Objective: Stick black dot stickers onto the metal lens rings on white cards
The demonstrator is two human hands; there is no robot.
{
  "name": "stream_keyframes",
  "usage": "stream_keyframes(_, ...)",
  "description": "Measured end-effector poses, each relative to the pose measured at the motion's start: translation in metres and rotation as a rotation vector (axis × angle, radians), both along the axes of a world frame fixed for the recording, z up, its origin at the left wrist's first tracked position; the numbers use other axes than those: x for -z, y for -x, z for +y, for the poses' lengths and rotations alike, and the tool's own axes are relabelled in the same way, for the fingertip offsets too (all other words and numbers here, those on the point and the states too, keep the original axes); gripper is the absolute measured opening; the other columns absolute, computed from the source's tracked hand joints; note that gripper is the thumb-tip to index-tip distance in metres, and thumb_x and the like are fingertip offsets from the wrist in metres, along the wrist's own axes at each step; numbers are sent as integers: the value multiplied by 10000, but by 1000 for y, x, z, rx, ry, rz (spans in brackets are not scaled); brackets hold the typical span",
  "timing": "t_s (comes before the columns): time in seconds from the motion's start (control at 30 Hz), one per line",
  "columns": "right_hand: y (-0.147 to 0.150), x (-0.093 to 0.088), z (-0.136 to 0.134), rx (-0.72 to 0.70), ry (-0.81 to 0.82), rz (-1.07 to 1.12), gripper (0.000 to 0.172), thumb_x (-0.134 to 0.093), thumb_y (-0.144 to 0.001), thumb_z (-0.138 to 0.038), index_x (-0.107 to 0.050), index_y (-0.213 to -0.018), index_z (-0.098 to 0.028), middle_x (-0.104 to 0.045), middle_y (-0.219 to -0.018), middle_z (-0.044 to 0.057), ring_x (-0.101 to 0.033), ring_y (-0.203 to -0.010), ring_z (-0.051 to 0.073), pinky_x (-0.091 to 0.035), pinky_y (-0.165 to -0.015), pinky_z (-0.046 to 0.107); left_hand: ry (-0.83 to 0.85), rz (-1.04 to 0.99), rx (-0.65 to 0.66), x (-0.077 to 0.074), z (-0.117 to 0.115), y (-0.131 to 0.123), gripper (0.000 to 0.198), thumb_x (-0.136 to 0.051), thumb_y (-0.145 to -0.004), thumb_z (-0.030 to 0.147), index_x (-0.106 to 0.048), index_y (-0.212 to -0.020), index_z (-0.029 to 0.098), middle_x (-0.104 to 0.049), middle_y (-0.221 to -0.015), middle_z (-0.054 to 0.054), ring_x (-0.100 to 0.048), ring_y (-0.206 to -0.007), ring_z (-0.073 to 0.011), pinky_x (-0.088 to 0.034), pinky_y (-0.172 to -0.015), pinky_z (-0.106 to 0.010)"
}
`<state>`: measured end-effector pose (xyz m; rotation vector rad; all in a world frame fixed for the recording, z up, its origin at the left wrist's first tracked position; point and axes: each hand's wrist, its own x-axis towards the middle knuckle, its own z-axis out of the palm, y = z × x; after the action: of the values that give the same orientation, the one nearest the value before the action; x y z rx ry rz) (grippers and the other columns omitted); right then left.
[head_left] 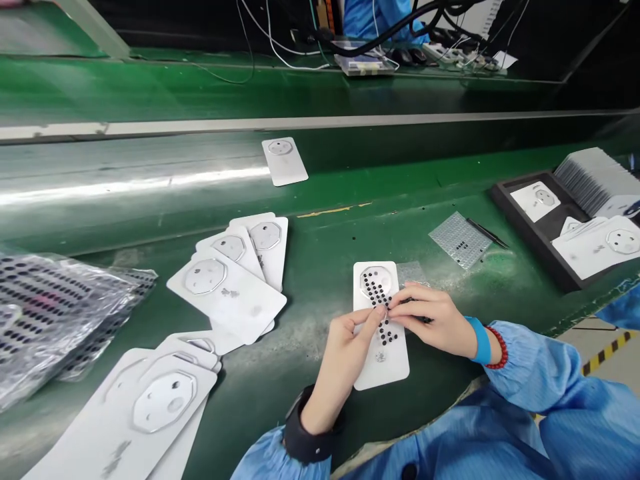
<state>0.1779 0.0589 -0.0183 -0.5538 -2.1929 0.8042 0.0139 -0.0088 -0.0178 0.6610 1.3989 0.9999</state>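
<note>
A white rounded panel (381, 373) with an octagonal recess lies on the green bench in front of me. Over it is a clear sheet of small black round dots (387, 333). My left hand (350, 340) pinches this sheet at its edge between thumb and forefinger. From the other side, my right hand (430, 313) has its fingertips closed on the sheet, nearly touching the left thumb. Whether a single dot is between the fingertips is too small to tell. A clear film piece (413, 272) lies partly under the panel's right side, by the right hand.
White panels (245, 313) lie overlapped at left, with another stack (125, 413) nearer. A plastic bag of dot sheets (55, 320) is far left. Right are a dot sheet (457, 233), black tweezers (487, 233) and a dark tray (530, 247) of panels. One panel (287, 167) lies ahead.
</note>
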Motion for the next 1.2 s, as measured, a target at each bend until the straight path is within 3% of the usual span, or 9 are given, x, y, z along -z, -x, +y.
stream_keyframes(0.23,5,-2,-4,-22,25,-154,102,-519,-963,-181,-593,-894,-170,-645,-904,73,-602,-844,174,-539,-761,316,3,25,-42,-1,1,-2,372,-742,-686,499,-744,-630,132,-618,-550,-15,-507,-548,-137,-388,-524,-233)
stream_keyframes(0.4,8,1,-5,-41,-152,-272,194,-389,-977,-106,-501,-833,-174,-573,-848,86,-514,-795,192,-502,-710,323,39,-2,-41,-1,1,-4,413,-705,-703,536,-714,-621,131,-614,-544,-21,-512,-522,-150,-394,-507,-252)
stream_keyframes(0.53,3,12,-2,-104,-132,-329,177,-378,-974,-103,-476,-848,-179,-556,-868,91,-497,-799,195,-496,-703,318,-59,267,48,-1,1,8,424,-607,-784,541,-743,-701,149,-710,-696,-65,-623,-681,-230,-473,-631,-306)
stream_keyframes(0.63,-6,13,3,-154,15,-360,162,-421,-956,-95,-473,-835,-188,-550,-898,78,-505,-823,185,-493,-739,318,-150,515,-156,-1,-1,21,441,-578,-823,497,-700,-1077,158,-730,-800,-76,-640,-674,-225,-488,-616,-303)
stream_keyframes(0.7,-11,7,6,-140,129,-311,162,-464,-948,-96,-486,-818,-191,-548,-916,62,-524,-842,167,-489,-772,305,-193,495,-294,-3,-4,25,702,-600,-833,453,-392,-1440,167,-704,-728,-34,-582,-516,-180,-460,-510,-275)
stream_keyframes(0.77,-12,-3,8,-67,197,-226,154,-502,-941,-110,-512,-810,-191,-545,-949,55,-547,-862,154,-488,-794,294,-212,379,-294,-6,-7,23,825,-622,-833,426,-225,-1507,166,-671,-663,6,-544,-450,-156,-442,-463,-255)
stream_keyframes(0.9,3,-24,8,88,118,-76,114,-548,-920,-140,-568,-822,-195,-540,-1009,62,-566,-934,173,-492,-850,329,-247,257,-168,-16,-11,7,357,-634,-827,370,-615,-1122,169,-702,-788,-35,-651,-641,-175,-509,-584,-254)
stream_keyframes(1.0,18,-28,5,122,2,-17,108,-541,-925,-141,-584,-839,-190,-546,-1013,74,-552,-985,193,-490,-879,355,-300,245,-144,-22,-15,-1,197,-630,-825,311,-644,-976,184,-699,-798,-21,-653,-675,-168,-508,-600,-237)
stream_keyframes(1.2,27,-25,-3,169,-105,-39,125,-528,-938,-161,-608,-853,-206,-586,-991,61,-589,-968,191,-423,-1038,469,-383,297,-182,-22,-19,-6,80,-597,-848,248,-634,-895,195,-669,-724,12,-614,-611,-133,-476,-548,-197)
